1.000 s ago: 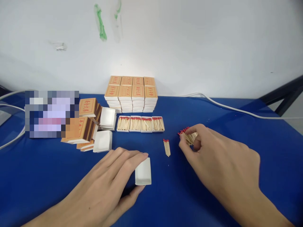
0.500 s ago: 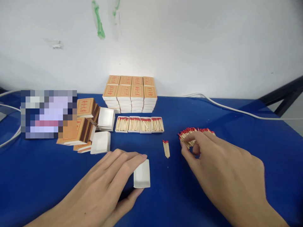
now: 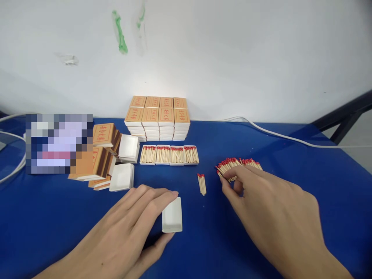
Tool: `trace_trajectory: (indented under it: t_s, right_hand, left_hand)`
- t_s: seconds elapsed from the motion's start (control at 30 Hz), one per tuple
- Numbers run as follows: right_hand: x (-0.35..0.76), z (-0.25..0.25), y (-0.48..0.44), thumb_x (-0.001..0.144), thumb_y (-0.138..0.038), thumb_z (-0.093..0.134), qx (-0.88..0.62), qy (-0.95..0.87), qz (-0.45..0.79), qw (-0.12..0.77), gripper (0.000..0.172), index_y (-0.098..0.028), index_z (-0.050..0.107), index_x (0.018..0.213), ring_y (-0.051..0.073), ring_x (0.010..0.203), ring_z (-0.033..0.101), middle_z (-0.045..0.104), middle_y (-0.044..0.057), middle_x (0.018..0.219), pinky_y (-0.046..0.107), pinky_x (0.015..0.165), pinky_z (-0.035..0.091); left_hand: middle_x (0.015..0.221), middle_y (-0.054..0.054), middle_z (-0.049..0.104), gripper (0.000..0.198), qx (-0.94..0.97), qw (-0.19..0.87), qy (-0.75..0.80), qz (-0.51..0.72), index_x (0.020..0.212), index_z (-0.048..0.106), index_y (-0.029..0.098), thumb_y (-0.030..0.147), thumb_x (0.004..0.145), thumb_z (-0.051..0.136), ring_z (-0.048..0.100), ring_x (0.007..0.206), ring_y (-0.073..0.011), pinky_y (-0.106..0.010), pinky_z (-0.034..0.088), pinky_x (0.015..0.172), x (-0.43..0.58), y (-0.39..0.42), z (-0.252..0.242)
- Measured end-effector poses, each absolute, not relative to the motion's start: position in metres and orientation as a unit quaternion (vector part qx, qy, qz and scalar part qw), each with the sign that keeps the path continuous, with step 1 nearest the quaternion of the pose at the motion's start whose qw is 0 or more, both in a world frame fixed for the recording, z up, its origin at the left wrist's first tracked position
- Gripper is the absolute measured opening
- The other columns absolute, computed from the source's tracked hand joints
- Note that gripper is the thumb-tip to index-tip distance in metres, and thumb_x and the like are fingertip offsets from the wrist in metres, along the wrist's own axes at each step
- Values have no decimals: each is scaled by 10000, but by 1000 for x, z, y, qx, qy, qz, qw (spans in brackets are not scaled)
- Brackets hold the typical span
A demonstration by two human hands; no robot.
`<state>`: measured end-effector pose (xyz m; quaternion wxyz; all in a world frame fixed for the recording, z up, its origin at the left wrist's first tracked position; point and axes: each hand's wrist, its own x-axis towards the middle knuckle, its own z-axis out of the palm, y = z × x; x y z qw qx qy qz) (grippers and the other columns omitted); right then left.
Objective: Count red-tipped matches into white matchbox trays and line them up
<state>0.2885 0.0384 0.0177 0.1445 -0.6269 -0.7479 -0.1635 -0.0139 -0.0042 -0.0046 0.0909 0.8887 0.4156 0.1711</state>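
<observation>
An empty white matchbox tray (image 3: 172,217) is held by my left hand (image 3: 130,224), the thumb at its near edge and the fingers at its far edge. My right hand (image 3: 270,209) is at the left end of a pile of red-headed matches (image 3: 229,164). Its thumb and forefinger are pinched on matches there, and the hand covers part of the pile. Between the hands, a small separate group of matches (image 3: 201,184) lies on the blue table (image 3: 192,248). Beyond it, several matchbox trays full of matches (image 3: 162,155) stand in a row.
Stacked matchboxes (image 3: 158,120) stand against the white wall (image 3: 232,58). To the left are empty white trays (image 3: 121,176) in stacks and loose matchbox sleeves (image 3: 97,162), beside a blurred-out device (image 3: 58,145). A white cable (image 3: 279,135) runs along the back right.
The view has shifted slightly. My right thumb and forefinger have moved a little at the left end of the match pile. My left hand still holds the tray in the same way.
</observation>
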Motion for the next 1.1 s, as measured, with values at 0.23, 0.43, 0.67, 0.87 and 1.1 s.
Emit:
trace_trajectory:
  t_s: [0.23,0.43,0.67,0.87,1.1]
  right_hand:
    - [287,14,40,982,-280,635,-627,-753,-108,164,181,-290,757,848,248,516,665,762,-9,698,315,517,285]
    - [281,14,39,1011,-277,639,-611,-766,-105,169,214,-278,681,801,225,495,612,716,-12,665,317,487,284]
    - [275,12,36,1055,-250,610,-586,-783,-109,179,224,-260,627,831,191,498,595,680,-17,665,315,491,312]
    - [274,11,36,1114,-279,576,-586,-784,-112,172,263,-253,642,860,193,550,602,695,2,697,320,516,318]
    - [269,9,35,1149,-279,526,-590,-781,-106,175,281,-249,660,905,208,647,612,687,13,716,336,540,329]
  left_hand:
    - [1562,-67,783,568,888,93,413,181,1732,495,293,437,1209,662,781,1432,-272,-461,620,1279,-14,-4,-5]
    - [1551,-48,792,542,887,87,414,185,1708,521,294,424,1204,671,787,1420,-259,-438,620,1280,-11,-3,-4]
    - [1543,-45,791,523,888,83,416,180,1707,513,283,422,1220,645,778,1422,-235,-404,591,1302,-11,-2,-1]
    - [1538,-78,795,550,888,89,415,177,1725,492,286,415,1214,650,785,1420,-273,-459,603,1299,-11,-2,-1]
    - [1519,-63,805,562,884,95,416,188,1720,519,295,393,1192,683,799,1400,-280,-453,627,1274,-10,-2,0]
